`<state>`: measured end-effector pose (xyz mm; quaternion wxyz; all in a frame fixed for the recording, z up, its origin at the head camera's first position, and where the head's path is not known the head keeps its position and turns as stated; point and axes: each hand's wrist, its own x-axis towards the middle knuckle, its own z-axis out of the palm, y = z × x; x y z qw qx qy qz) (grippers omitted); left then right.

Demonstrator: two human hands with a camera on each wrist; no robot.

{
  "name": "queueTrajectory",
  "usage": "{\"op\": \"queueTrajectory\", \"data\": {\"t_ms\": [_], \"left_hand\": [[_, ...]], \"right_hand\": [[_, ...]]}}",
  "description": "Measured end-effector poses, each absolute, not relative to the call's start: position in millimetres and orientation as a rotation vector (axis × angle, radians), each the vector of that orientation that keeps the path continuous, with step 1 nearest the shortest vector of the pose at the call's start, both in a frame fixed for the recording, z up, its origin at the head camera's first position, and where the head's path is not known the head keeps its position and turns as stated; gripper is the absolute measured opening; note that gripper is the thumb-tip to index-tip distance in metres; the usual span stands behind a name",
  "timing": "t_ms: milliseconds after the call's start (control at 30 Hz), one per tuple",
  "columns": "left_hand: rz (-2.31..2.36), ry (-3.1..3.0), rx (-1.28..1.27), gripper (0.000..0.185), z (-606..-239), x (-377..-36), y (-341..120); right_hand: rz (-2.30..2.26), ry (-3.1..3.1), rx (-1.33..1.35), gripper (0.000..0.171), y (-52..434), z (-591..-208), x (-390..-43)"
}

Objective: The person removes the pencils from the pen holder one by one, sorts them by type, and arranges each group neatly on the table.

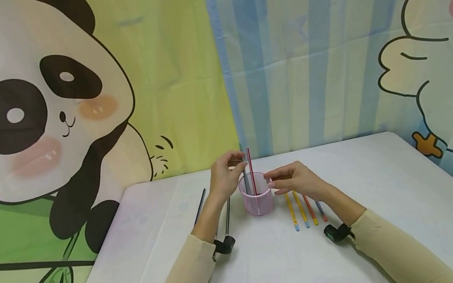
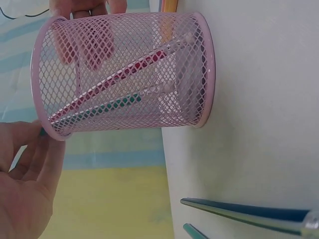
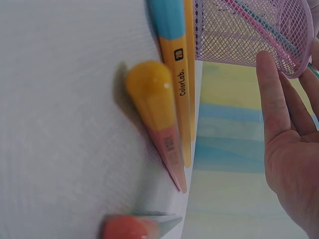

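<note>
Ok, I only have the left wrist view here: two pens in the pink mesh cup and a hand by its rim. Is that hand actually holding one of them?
Observer: Yes. In the head view the left hand pinches the top of the teal pen. The red pen stands free beside it in the pink mesh cup.
Operator: And the fingers I see behind the mesh?
Observer: They belong to the right hand, which has its fingers straight and its tips against the cup's rim.
Operator: Is anything lying on that side?
Observer: Four pens lie side by side on the table, partly under that hand.
</note>
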<state>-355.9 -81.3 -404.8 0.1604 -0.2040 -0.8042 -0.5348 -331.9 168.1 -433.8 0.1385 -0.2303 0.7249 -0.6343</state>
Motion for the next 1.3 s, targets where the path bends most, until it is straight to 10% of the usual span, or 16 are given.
{"op": "queueTrajectory", "data": {"t_ms": [1300], "left_hand": [[-1.596,-1.696,-0.500,0.024,-370,-346,-129]], "right_hand": [[-1.861,2.065,-0.663,0.044,169,-435,-334]]}}
